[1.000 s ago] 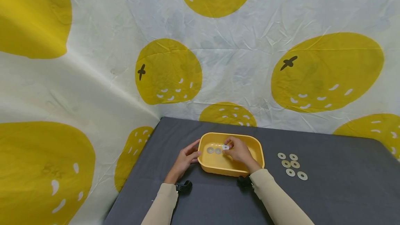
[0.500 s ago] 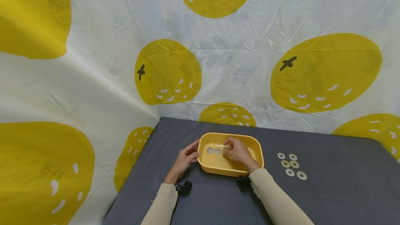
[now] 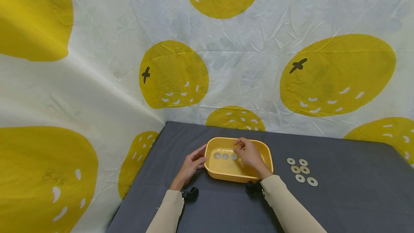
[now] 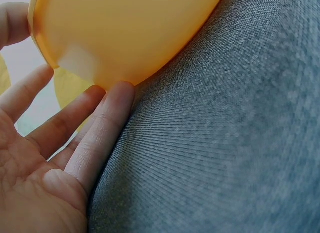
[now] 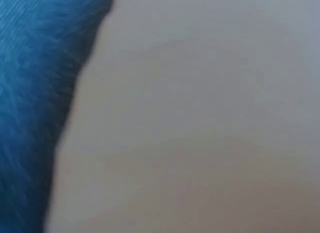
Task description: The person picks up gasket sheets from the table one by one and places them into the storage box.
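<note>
Three flat metal washers lie in a row on the floor of a yellow plastic tub (image 3: 223,178): a left washer (image 3: 217,155), a middle washer (image 3: 225,156) and a right washer (image 3: 233,156). My right hand (image 3: 251,154) is over the tub, its loosely bent fingers just above and right of the right washer, holding nothing visible. With nearly straight fingers, my left hand (image 3: 190,165) touches the tub's left end. The left wrist view shows the fingertips (image 4: 121,93) against the tub's outer wall (image 4: 130,38). Blurred skin fills most of the right wrist view.
Several more washers (image 3: 304,170) lie in a loose group on the dark grey cloth (image 3: 223,208), right of the tub. A white curtain with yellow fruit prints (image 3: 174,74) hangs behind and to the left.
The right hand has let go of the washer it pinched, which now lies flat as the right one of the row. That hand has risen slightly and moved right. The left hand stays put.
</note>
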### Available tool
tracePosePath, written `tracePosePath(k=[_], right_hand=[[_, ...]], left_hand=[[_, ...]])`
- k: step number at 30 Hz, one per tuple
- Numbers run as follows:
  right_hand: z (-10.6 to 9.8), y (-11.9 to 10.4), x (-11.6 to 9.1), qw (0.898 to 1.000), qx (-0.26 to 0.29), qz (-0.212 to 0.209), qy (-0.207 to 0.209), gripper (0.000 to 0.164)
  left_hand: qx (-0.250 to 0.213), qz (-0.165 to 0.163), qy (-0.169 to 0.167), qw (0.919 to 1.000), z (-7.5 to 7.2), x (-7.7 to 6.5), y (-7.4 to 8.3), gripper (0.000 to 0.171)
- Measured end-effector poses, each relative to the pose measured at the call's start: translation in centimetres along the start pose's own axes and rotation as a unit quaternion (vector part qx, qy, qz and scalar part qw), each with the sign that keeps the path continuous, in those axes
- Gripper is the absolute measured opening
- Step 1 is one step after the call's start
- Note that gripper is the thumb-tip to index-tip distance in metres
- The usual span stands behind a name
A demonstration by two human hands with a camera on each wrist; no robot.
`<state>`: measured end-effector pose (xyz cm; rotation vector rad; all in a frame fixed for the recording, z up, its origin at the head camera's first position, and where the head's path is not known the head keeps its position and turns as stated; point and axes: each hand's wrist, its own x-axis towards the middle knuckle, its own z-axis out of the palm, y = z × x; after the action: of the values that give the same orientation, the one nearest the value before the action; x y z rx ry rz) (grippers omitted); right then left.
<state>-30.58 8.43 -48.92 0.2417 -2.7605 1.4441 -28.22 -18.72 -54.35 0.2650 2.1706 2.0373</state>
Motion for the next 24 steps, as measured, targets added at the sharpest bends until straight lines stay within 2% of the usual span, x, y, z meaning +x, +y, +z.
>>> tracePosePath(k=[6, 10, 14, 18, 24], right_hand=[[-3.3, 0.1, -0.9, 0.998, 0.026, -0.06, 0.017, 0.02], [-6.1, 1.3, -2.0, 0.997, 0.017, -0.073, 0.027, 0.02], [-8.9, 3.1, -3.2, 0.997, -0.001, -0.064, 0.042, 0.024], [-11.6, 5.3, -4.5, 0.997, -0.033, -0.038, 0.051, 0.028], [-15.1, 9.0, -5.8, 0.995, -0.085, -0.003, 0.042, 0.033]], left_hand=[[-0.001, -0.002, 0.002, 1.0, 0.1, 0.1, 0.0, 0.058], [-0.001, 0.002, -0.001, 1.0, 0.0, 0.1, 0.0, 0.058], [-0.004, 0.004, -0.003, 1.0, -0.1, 0.0, 0.1, 0.059], [-0.004, 0.001, -0.003, 1.0, -0.1, 0.0, 0.1, 0.059], [-0.003, 0.002, -0.004, 1.0, 0.0, 0.0, 0.1, 0.059]])
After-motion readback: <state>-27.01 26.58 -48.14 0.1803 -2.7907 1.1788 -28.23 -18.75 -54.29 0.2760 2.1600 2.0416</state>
